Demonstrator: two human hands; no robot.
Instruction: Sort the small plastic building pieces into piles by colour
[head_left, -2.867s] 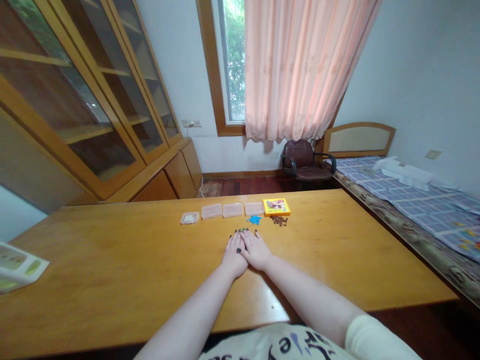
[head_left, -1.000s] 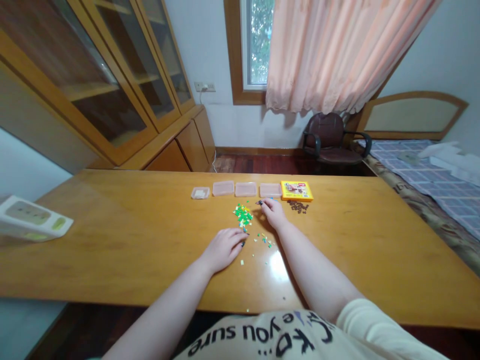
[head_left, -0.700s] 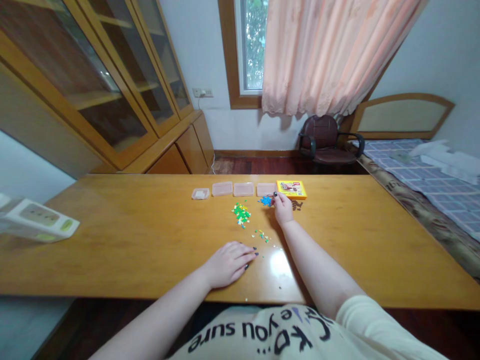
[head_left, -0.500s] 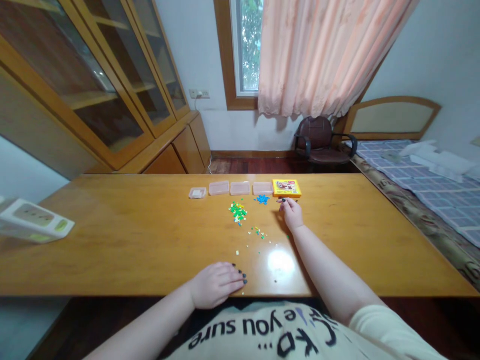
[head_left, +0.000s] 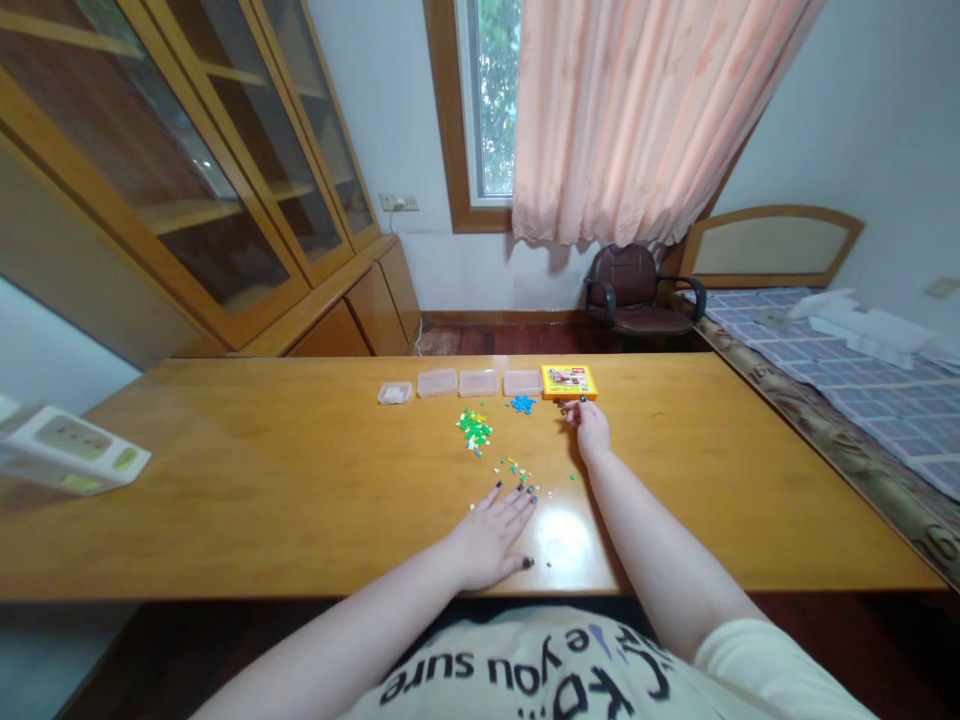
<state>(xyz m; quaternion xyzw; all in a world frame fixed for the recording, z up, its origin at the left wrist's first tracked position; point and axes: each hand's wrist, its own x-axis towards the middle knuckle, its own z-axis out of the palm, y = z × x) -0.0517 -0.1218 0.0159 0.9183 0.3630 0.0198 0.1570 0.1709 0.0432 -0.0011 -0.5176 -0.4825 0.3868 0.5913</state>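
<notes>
My left hand [head_left: 491,535] lies palm down on the table, fingers stretched and spread, just in front of a few scattered small bricks [head_left: 513,468]. My right hand [head_left: 591,428] is farther forward, fingers curled together at some small dark brown pieces [head_left: 564,407] beside the yellow box [head_left: 568,381]. Whether a piece is between those fingertips is too small to tell. Left of this hand is a small pile of blue bricks [head_left: 522,404]. A larger pile of green, white and yellow bricks [head_left: 474,428] sits nearer the middle.
Several shallow clear plastic trays [head_left: 478,383] stand in a row along the far side of the wooden table [head_left: 262,480], left of the yellow box. A white box-shaped object [head_left: 75,445] is at the left end. Beyond are a chair [head_left: 630,290] and a bed [head_left: 840,370].
My left hand has moved forward and right from the table's near edge, and its fingers have spread. My right hand stays near the yellow box, its fingers shifted slightly over the brown pieces.
</notes>
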